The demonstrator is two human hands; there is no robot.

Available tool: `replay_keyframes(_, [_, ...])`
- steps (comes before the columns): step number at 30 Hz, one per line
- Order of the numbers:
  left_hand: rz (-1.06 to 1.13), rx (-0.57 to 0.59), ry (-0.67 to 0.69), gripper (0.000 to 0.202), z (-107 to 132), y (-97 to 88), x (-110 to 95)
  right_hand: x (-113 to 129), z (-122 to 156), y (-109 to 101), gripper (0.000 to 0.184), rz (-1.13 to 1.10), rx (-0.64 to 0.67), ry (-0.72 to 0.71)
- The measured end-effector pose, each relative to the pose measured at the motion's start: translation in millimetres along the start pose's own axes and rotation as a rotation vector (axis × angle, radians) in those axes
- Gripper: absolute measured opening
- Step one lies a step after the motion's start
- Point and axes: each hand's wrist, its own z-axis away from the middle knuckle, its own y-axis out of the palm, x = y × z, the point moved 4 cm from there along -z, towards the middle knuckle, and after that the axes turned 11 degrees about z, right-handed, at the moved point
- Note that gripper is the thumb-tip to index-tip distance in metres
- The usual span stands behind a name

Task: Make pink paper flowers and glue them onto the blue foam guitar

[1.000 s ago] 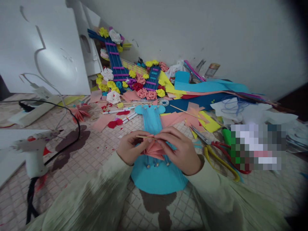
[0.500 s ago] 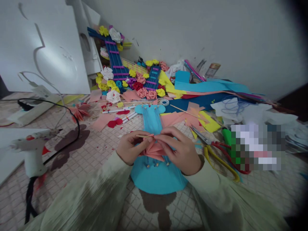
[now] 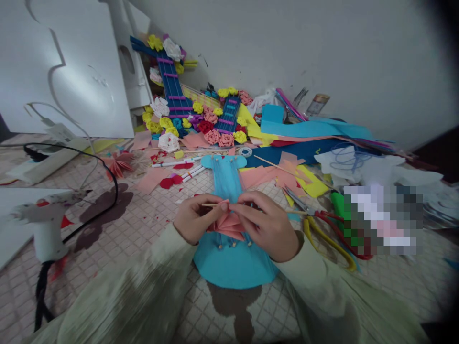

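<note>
My left hand [image 3: 195, 219] is closed in a pinch on the edge of a folded salmon-pink crepe paper piece [image 3: 229, 226] and on a thin wooden stick [image 3: 208, 205]. The stick lies across the paper's top edge, and its other end shows past my right hand [image 3: 267, 224]. The right fingers are closed too, pinching the paper and stick close to the left thumb. Behind both hands lies a turquoise guitar-shaped craft [image 3: 234, 267] with strings and small pegs, its middle hidden by my hands and the paper.
A white hot glue gun [image 3: 48, 220] stands at left, its black cord curving behind. Scissors [image 3: 322, 215] with red handles and a yellow-handled pair [image 3: 330, 248] lie at right. Paper flowers [image 3: 218, 138], blue guitar crafts [image 3: 174, 88] and paper scraps [image 3: 152, 180] are along the back.
The hands keep their pinch in nearly the same place. The stick sits slightly lower and straighter, with more of it showing beside the right hand. The view has shifted a little.
</note>
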Motion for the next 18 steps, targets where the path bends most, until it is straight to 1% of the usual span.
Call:
replay_keyframes(4, [-0.022,0.017,0.022,0.012,0,-0.5,0,-1,-1,-1,0.019,-0.039,-0.003,0.032])
replay_keyframes(9, [-0.093,0.017,0.099,0.013,1,-0.6,-4,-6,-3,0,0.017,-0.136,0.024,0.15])
replay_keyframes(11, [-0.108,0.026,0.11,0.013,2,-0.1,-4,-7,-3,0,0.015,-0.186,0.031,0.199])
replay_keyframes(14, [-0.141,0.06,0.134,0.012,3,0.9,-4,-8,-4,1,0.012,-0.25,0.058,0.261])
replay_keyframes(18, [-0.237,0.114,0.21,0.015,5,2.1,-6,-11,-4,2,0.013,-0.29,0.093,0.306])
